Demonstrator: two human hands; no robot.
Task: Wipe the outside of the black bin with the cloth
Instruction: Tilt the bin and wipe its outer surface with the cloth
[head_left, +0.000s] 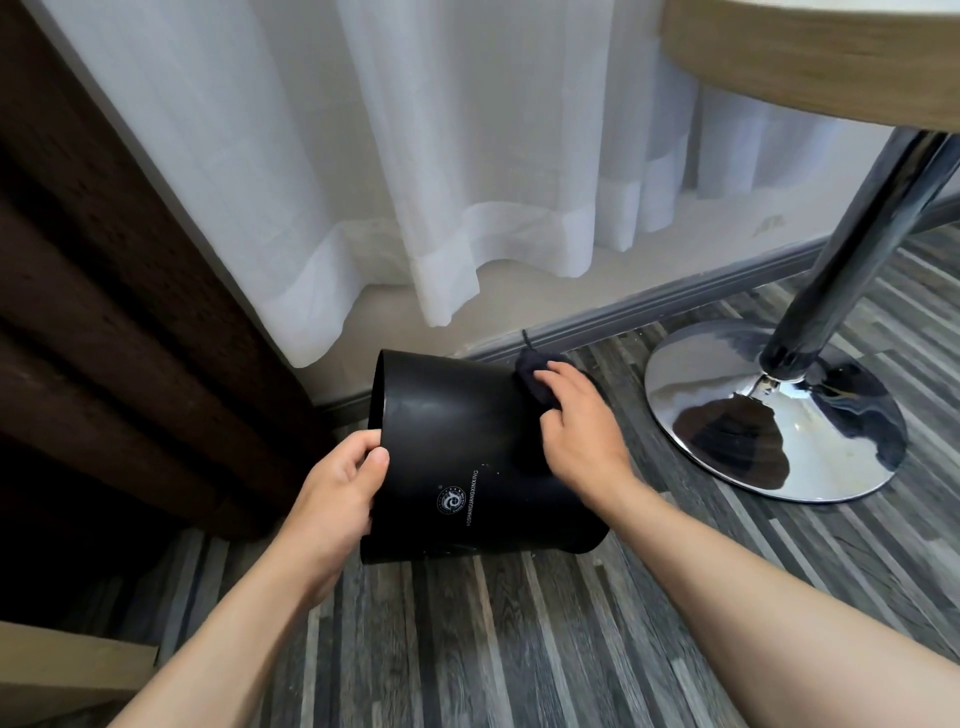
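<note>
The left hand (340, 480) gripped the rim of the black bin (467, 457), which lay tipped on its side on the floor (493, 649). It looked light, stiff and slick. The right hand (576, 421) pressed a dark cloth (535, 379) against its far right end, probably near the base.

Striped grey wood-look floor (519, 649) underfoot. Sheer white curtain (363, 156) hanging short of a grey baseboard (675, 299), pale wall showing beneath. Dark brown drape (104, 286) bunched at left. At right, a wood-edged tabletop (805, 52) on a chrome pole (857, 249) and a mirror-bright round base (769, 415).
</note>
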